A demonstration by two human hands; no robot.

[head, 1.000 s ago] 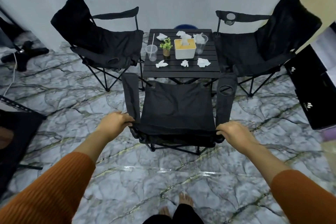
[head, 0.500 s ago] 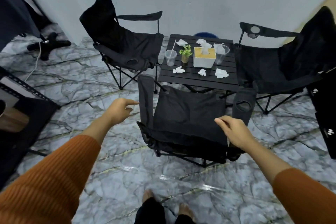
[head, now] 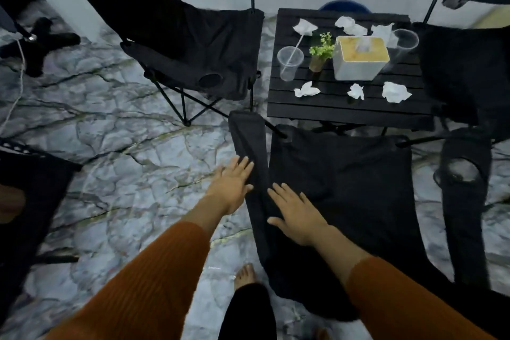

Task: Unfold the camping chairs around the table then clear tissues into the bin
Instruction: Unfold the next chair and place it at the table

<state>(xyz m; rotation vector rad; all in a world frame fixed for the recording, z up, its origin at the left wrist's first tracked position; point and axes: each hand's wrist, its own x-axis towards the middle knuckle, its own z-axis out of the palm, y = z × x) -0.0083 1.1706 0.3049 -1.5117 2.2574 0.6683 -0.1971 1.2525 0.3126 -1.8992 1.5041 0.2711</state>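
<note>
Here, both hands lie flat on the nearest chair point(head: 339, 174), and neither grips anything. The left hand point(head: 231, 188) has straight, slightly spread fingers whose tips touch the armrest point(head: 248, 135). The armrest's long axis runs straight ahead from the fingertips toward the table point(head: 331, 110). The right hand point(head: 296, 215), fingers also straight and apart, rests palm-down on the fabric just beside that armrest.

The second chair point(head: 193, 44), ahead and left of the fingers, and the third chair point(head: 463, 69), ahead and far right, both stand opened. The unfolding step therefore looks finished or nearly so.

The crumpled tissues point(head: 306, 89) lie ahead and to the right of both sets of fingers, on the tabletop beyond the nearest chair. Three form a near row and three lie farther back, around the tissue box point(head: 358, 61). The right hand is the nearer one, so the reach should probably start there. A blue rim past the table's far edge is probably the bin point(head: 345, 5), though most of it is hidden.
</note>
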